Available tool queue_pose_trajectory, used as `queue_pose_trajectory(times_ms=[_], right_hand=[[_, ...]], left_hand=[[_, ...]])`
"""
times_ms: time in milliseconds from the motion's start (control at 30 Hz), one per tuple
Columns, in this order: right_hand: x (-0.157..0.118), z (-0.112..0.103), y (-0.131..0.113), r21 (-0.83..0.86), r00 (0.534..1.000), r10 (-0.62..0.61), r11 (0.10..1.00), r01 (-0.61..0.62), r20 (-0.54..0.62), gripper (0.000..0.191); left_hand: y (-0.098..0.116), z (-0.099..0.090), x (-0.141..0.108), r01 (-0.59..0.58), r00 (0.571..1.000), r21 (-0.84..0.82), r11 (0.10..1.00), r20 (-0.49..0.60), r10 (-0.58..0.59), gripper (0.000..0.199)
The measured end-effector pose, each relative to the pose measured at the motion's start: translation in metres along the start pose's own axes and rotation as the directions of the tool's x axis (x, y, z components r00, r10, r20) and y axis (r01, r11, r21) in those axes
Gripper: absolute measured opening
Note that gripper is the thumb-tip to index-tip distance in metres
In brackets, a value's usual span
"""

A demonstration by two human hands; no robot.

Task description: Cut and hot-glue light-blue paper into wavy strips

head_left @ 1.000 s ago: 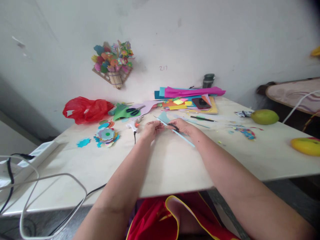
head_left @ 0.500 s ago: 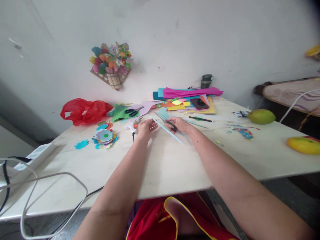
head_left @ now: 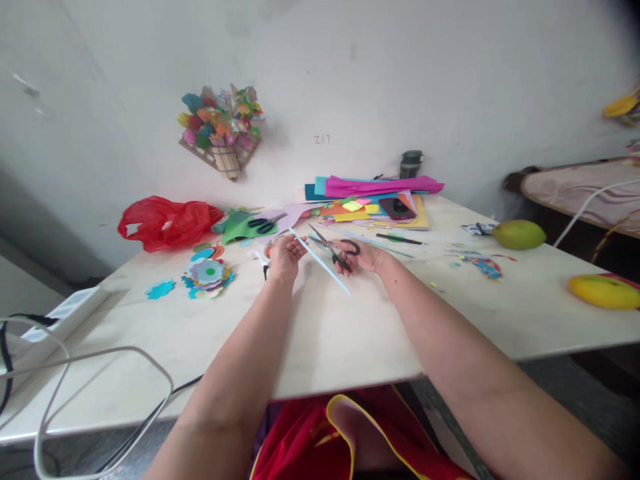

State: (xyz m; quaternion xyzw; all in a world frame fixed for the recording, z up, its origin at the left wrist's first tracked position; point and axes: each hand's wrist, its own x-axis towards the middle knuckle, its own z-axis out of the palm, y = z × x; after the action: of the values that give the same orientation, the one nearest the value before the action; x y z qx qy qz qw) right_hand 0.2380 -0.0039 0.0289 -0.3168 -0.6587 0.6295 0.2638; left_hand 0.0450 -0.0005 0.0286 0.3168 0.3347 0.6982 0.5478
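Observation:
Pinched in the fingers of my left hand (head_left: 286,259) is a thin light blue paper strip (head_left: 324,265), slanting down to the right over the table. My right hand (head_left: 364,257) grips a pair of black-handled scissors (head_left: 327,245), fingers in the loops. The scissors' blades are spread apart and point left toward the strip; whether they touch it I cannot tell. Just beyond my left hand lies a white glue gun (head_left: 261,253), partly hidden. A stack of paper flowers (head_left: 209,272) sits to the left, beside a single blue paper flower (head_left: 161,289).
Behind my hands are dark-handled scissors (head_left: 265,225) on green paper, coloured sheets with a phone (head_left: 397,209), and a red plastic bag (head_left: 167,223). A black pencil (head_left: 399,239), paper scraps (head_left: 484,265) and mangoes (head_left: 520,235) lie right. A power strip (head_left: 65,312) and cables are left.
The scissors' blades have opened wide, and their handles have spread in my right hand. My left hand has shifted slightly left with the blue strip.

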Motion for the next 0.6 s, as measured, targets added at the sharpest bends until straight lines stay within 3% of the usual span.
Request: queue_pose_trajectory(times_ms=[267, 400, 600], right_hand=[[0.001, -0.0061, 0.0021, 0.063, 0.992, 0.07, 0.995, -0.077, 0.102, 0.06], [-0.0008, -0.0004, -0.001, 0.075, 0.997, -0.004, 0.997, -0.001, 0.072, 0.052], [-0.0012, 0.0026, -0.0012, 0.055, 0.994, -0.086, 0.995, 0.082, 0.071, 0.053]], left_hand=[[0.0025, 0.0028, -0.001, -0.014, 1.0, -0.006, 1.0, 0.005, 0.014, 0.011], [0.0008, 0.001, 0.0013, -0.023, 0.999, 0.038, 0.999, -0.022, 0.024, 0.013], [-0.0032, -0.0007, 0.0031, 0.012, 0.995, 0.082, 0.997, 0.102, -0.02, 0.013]])
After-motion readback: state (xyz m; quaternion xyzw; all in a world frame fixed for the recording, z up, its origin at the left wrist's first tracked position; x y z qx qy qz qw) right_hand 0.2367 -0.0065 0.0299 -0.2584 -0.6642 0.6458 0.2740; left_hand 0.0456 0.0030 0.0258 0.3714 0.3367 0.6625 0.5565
